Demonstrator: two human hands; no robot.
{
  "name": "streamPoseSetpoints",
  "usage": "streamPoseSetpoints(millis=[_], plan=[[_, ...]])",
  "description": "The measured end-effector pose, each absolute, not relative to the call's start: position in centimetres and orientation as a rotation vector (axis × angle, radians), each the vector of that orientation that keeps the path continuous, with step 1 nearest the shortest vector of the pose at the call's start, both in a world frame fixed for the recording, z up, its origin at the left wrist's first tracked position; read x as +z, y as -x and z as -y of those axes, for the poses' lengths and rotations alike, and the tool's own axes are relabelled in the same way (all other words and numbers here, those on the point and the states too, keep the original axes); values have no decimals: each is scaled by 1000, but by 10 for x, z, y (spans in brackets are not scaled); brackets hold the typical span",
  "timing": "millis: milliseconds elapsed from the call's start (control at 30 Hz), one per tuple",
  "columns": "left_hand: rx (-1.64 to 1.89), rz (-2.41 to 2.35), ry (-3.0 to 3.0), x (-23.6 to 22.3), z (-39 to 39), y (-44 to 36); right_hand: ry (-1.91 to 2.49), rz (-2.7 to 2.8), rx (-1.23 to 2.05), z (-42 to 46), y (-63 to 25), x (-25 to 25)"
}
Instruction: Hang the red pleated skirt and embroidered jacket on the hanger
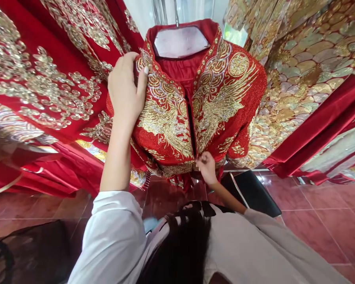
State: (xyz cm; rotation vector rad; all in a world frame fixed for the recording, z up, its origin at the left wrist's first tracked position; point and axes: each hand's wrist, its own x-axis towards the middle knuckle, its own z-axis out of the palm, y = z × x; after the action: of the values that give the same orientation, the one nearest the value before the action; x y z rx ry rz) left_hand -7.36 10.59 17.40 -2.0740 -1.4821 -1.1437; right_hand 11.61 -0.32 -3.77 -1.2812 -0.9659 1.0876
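Observation:
A red jacket (219,130) with gold embroidered birds hangs in front of me on a hanger (177,15). Its stand collar is open around a pale panel (182,41), and a dark slit shows down the front. My left hand (126,85) grips the jacket's shoulder on the left, thumb on the front and fingers over the back. Lower down, my right hand (207,167) pinches the jacket's front edge at the gold waistband (174,169), where the two fronts meet. Its fingertips partly hide what is between them.
Red garments with beaded gold trim (59,86) hang close on the left. A gold scale-patterned garment (296,79) hangs on the right. On the tiled floor (322,225) are a black flat object (256,193) and a dark bag-like object (32,252).

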Motion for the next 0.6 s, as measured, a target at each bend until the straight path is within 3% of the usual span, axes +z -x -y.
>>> streamPoseSetpoints(millis=[167, 300, 400, 500, 600], plan=[[-1227, 1540, 1792, 147, -82, 76, 1528, 849, 1207, 60, -135, -116], [-1261, 1634, 1712, 136, -69, 84, 1713, 800, 1073, 68, -192, -120], [-1305, 1700, 1731, 131, -73, 92, 1819, 888, 851, 53, -239, -76], [-1380, 1644, 1715, 127, -87, 101, 1669, 1242, 141, 23, -258, 4], [-1498, 1566, 1748, 130, -107, 117, 1439, 1451, -259, -23, -252, 85]])
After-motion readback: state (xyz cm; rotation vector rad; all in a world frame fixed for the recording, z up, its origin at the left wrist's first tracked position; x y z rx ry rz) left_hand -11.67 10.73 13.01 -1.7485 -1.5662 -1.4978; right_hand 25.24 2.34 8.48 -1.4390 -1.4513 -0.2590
